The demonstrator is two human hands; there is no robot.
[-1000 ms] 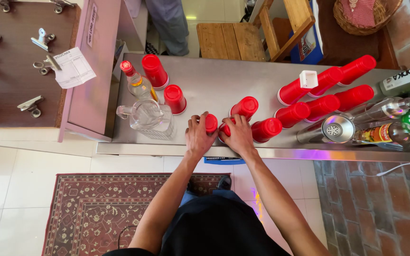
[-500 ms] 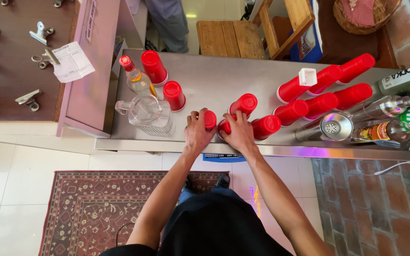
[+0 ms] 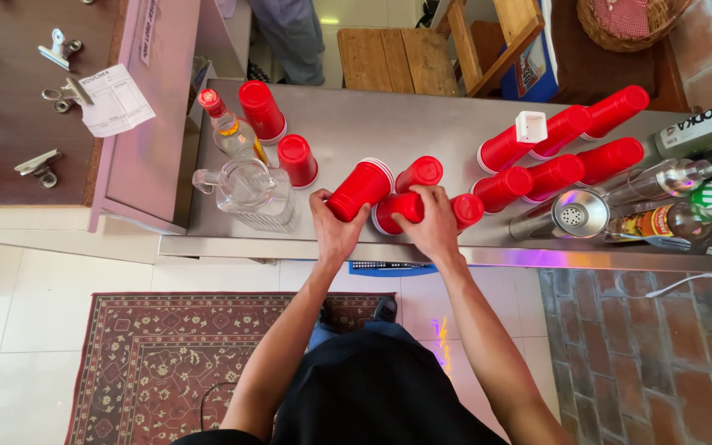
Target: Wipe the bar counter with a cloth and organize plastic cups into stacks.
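Since the earlier frame the left hand [image 3: 335,231] has lifted a cup [image 3: 361,189] and tilted it, fingers clamped round it; the right hand [image 3: 434,222] grips a lying cup [image 3: 397,211]. On the table [image 3: 422,124], standing cups crowd close: a stray knock could topple them.

The plastic cups [image 3: 360,189] are bright red outside with a white rim, and the stacks of cups [image 3: 566,152] lying to the right share that red. The bench [image 3: 422,124] is dull silver-grey steel. The glass jug [image 3: 249,191] is clear, and the bottle [image 3: 226,128] beside it is clear with a red cap. The rug [image 3: 150,363] on the near floor carries a dark maroon and cream ornamental pattern. The floor tiles [image 3: 26,313] are off-white, and the brick paving [image 3: 653,354] at the right is reddish-brown.
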